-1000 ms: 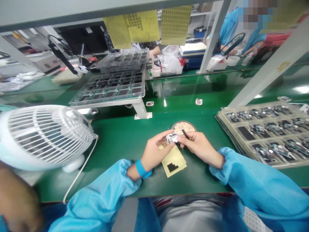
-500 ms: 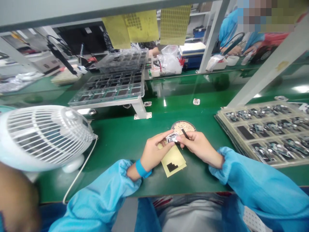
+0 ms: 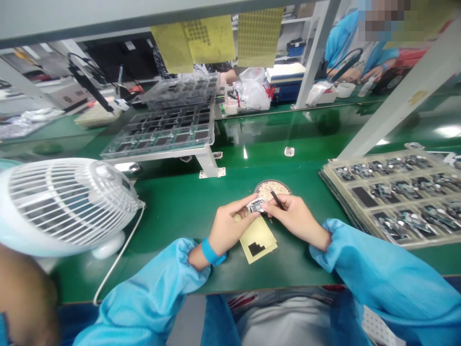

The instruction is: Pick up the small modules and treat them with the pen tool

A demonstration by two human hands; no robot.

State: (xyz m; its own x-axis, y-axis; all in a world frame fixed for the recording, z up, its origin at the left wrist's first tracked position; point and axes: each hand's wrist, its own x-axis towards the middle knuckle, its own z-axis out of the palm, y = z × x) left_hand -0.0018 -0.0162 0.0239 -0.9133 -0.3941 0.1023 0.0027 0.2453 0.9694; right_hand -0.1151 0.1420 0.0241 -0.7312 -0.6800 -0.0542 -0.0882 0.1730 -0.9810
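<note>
Small white-and-silver part point(image 3: 255, 206), held just above the desk point(image 3: 173, 202), between the two hands and over the far end of a yellow sheet. The left hand point(image 3: 227, 223) clamps it between thumb and fingers from the left; the hand wears a blue wristband point(image 3: 212, 252). The right hand point(image 3: 293, 216) grips a dark slim stick point(image 3: 276, 199), tilted with its upper end to the far left, while the thumb and fingertips of the same hand touch the right side of the part. Fine detail of the part is too small to tell.

Immediately beyond the hands lies a round dish point(image 3: 272, 182) of pale small pieces, its near edge partly hidden by the fingers. The yellow sheet point(image 3: 266, 233) lies on the desk on the near side of the part and bears a black stepped patch point(image 3: 256, 248).

To the right, a stack of pale trays point(image 3: 324, 179) carries rows of small assemblies point(image 3: 392, 228); one compartment shows a plain dark surface. To the left stands a white fan point(image 3: 68, 206), its cable point(image 3: 120, 257) running toward the near edge. Farther off, a white loose piece point(image 3: 289, 152) lies on the green surface, and clear compartmented trays point(image 3: 162, 127) rest on a raised white stand point(image 3: 207, 161). A blurred arm point(image 3: 27, 298) of another person enters at the near left; at the far right, a person in blue sleeves point(image 3: 340, 38) works with both hands near a white cup point(image 3: 345, 90).
</note>
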